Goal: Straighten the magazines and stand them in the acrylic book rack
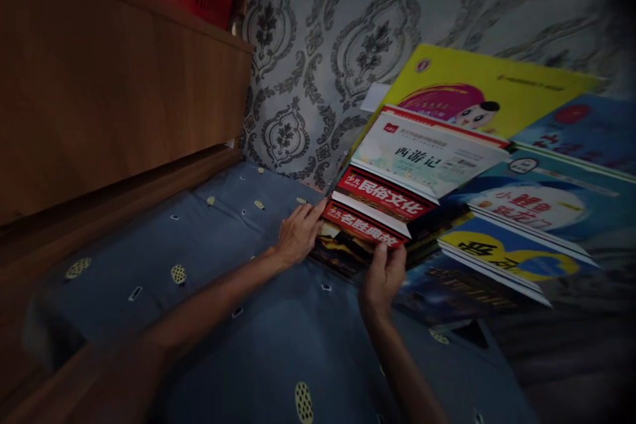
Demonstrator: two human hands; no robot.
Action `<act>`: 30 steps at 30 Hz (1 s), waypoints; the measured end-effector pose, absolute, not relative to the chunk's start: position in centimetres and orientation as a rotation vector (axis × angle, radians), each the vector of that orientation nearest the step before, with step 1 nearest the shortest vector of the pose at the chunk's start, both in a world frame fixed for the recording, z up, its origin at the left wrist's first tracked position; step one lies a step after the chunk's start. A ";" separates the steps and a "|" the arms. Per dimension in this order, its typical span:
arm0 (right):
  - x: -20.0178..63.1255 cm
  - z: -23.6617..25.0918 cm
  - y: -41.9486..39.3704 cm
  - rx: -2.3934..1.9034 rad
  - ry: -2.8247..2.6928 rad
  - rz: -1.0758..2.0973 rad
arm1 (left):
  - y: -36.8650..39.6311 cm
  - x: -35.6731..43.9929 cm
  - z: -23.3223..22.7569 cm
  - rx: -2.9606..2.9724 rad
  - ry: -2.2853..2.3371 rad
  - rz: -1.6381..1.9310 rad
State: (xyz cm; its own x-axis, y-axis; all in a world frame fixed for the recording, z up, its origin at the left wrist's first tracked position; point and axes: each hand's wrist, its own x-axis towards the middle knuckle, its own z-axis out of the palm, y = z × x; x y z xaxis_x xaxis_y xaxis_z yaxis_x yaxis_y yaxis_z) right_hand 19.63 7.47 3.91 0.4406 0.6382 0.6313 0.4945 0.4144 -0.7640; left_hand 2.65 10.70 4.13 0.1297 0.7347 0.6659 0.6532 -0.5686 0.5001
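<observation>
Where glossy book stack [397, 205] rests, flat hands [298, 233].

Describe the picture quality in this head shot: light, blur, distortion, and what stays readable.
Head view: dim overall, with dark vignetting at the right edge and corners; wide-angle bend tilts the wooden cabinet and the wallpaper; the near forearms and the blue bedsheet are soft with blur; the red-banded books under the left hand and right hand stay readable; no glare.
</observation>
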 end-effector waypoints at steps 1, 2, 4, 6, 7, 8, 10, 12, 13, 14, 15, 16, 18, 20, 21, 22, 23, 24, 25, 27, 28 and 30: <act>19.7 3.8 7.5 -1.221 -1.195 0.127 | 10.7 2.6 4.1 2.286 1.399 1.454; 19.7 3.8 7.6 -1.225 -1.197 0.130 | 10.8 2.6 4.0 2.277 1.384 1.469; 19.9 3.6 7.7 -1.235 -1.193 0.138 | 10.9 2.7 3.9 2.256 1.352 1.506; 20.0 3.4 7.9 -1.245 -1.183 0.150 | 10.9 2.8 3.7 2.225 1.313 1.545; 20.1 3.4 7.9 -1.249 -1.179 0.155 | 10.9 2.9 3.6 2.207 1.296 1.562; 20.1 3.3 8.0 -1.249 -1.175 0.157 | 10.9 3.1 3.5 2.190 1.279 1.577; 20.1 3.1 8.0 -1.243 -1.177 0.157 | 10.9 3.3 3.3 2.160 1.260 1.610; 20.2 2.7 7.9 -1.234 -1.188 0.162 | 10.9 3.5 3.2 2.141 1.247 1.630; 20.2 2.4 7.8 -1.229 -1.195 0.169 | 10.9 3.5 3.2 2.138 1.242 1.631; 20.2 2.0 7.7 -1.221 -1.202 0.173 | 10.9 3.5 3.1 2.138 1.238 1.629; 20.2 1.7 7.6 -1.211 -1.208 0.175 | 10.9 3.4 3.1 2.144 1.236 1.624; 20.3 1.2 7.5 -1.201 -1.214 0.177 | 11.0 3.4 3.1 2.153 1.237 1.617; 20.4 0.4 7.4 -1.188 -1.221 0.186 | 11.0 3.2 3.2 2.179 1.250 1.594; 20.5 -0.4 7.1 -1.184 -1.228 0.206 | 11.0 3.0 3.1 2.205 1.266 1.574; 20.6 -0.8 6.9 -1.180 -1.234 0.217 | 11.0 3.0 2.9 2.216 1.271 1.571; 20.7 -1.2 6.7 -1.175 -1.243 0.226 | 10.9 3.0 2.7 2.224 1.274 1.574; 20.8 -1.7 6.4 -1.170 -1.254 0.232 | 10.8 2.9 2.5 2.231 1.272 1.579; 20.9 -2.1 6.1 -1.169 -1.267 0.237 | 10.7 2.9 2.3 2.235 1.268 1.585; 21.1 -2.6 5.7 -1.173 -1.283 0.238 | 10.6 2.9 2.0 2.235 1.264 1.586; 21.6 -3.6 4.9 -1.193 -1.328 0.236 | 10.3 2.8 1.9 2.220 1.263 1.588; 22.0 -4.2 4.5 -1.202 -1.353 0.232 | 10.2 2.7 2.1 2.209 1.264 1.597; 22.7 -5.3 3.6 -1.207 -1.408 0.219 | 10.1 2.7 3.2 2.189 1.268 1.652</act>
State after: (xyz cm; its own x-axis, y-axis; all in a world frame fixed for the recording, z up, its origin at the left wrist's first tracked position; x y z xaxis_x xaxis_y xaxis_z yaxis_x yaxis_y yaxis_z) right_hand 22.72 3.65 -5.34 0.2474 0.7420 0.6231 0.5173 0.4426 -0.7324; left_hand 2.73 10.12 3.17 0.0534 0.6715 0.7391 0.5403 -0.6419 0.5442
